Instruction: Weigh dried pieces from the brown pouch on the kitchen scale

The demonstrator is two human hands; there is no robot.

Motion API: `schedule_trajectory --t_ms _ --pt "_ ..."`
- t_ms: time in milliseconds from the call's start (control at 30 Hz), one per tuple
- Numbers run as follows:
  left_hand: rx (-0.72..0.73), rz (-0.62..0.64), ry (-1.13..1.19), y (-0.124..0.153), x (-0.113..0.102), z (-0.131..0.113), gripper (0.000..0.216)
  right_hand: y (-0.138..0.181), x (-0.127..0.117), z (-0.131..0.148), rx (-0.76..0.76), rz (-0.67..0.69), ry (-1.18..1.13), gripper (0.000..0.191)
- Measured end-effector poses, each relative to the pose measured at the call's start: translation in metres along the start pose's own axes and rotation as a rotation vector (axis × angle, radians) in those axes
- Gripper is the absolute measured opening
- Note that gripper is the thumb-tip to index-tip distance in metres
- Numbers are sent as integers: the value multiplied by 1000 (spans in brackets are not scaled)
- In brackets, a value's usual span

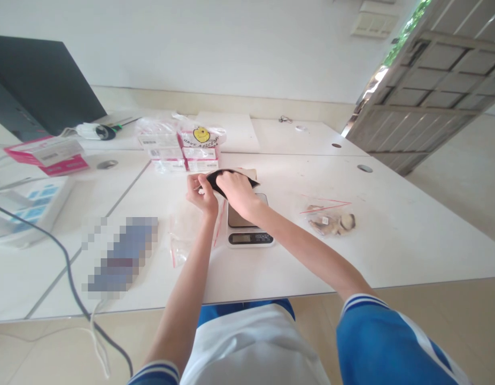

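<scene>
Black pouch [227, 179] sits mid-frame above the scale [247, 224] on the white surface [392, 240]; left hand [201, 195] pinches its edge, right hand [237, 192] grips its top.

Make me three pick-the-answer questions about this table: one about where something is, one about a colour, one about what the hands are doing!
1. Where is the scale?
A. under the hands
B. on the floor
C. on the laptop

2. What colour is the pouch?
A. black
B. green
C. orange

3. How is the pouch held?
A. lying alone
B. by both hands
C. by one hand only

Answers: 1 A, it sits on the table below the wrists. 2 A, its rim is dark. 3 B, the left hand and right hand both grip its rim.
</scene>
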State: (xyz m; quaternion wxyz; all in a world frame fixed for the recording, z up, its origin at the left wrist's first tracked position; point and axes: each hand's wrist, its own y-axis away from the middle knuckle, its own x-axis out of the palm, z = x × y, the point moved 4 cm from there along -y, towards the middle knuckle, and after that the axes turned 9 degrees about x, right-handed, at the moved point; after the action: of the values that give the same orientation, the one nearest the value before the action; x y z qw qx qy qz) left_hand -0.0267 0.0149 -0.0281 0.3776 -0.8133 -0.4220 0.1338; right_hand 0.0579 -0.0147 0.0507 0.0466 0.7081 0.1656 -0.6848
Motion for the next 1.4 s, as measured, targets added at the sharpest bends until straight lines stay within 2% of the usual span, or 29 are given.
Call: schedule_trajectory --t_ms 133,200,333,433,500,567,600,667,767,867,967,1000,1100,1167,1400 --pt "-5 17 23 -1 0 -4 38 20 -17 -3 5 -110 -9 37" --pt "-13 31 52 -1 0 -6 39 32 -24 -13 15 -204 -114 33" --pt "-32 32 75 -3 1 -8 37 60 -31 -53 30 -519 -648 21" --pt "-23 19 47 -10 3 -8 36 78 -14 -100 136 -651 -1034 11" --pt "-21 31 32 -16 6 -8 37 87 10 -129 214 -599 -1193 15" --pt "-21 57 12 -24 9 -9 38 94 42 -156 326 -449 -1281 24" --pt "-20 73 5 -29 12 -10 38 97 59 -166 365 -330 -1288 27" --pt "-33 119 -10 -38 17 -12 38 105 89 -181 402 -134 -1208 28" --pt "-76 195 -31 -52 25 -17 36 116 114 -193 408 -37 -1024 22" --pt "-112 247 -48 -63 34 -20 37 122 108 -188 414 -162 -848 23" --pt "-137 294 -68 -71 41 -19 39 126 84 -160 312 -335 -600 30" --pt "-150 306 -78 -73 43 -18 40 128 78 -146 240 -336 -563 32" --pt "-189 326 -97 -77 47 -14 41 132 70 -106 18 -227 -518 37" --pt "-198 327 -94 -79 49 -12 43 135 73 -90 -57 -183 -477 35" --pt "-224 346 -81 -83 54 -7 43 132 92 -85 -96 -190 -399 30"
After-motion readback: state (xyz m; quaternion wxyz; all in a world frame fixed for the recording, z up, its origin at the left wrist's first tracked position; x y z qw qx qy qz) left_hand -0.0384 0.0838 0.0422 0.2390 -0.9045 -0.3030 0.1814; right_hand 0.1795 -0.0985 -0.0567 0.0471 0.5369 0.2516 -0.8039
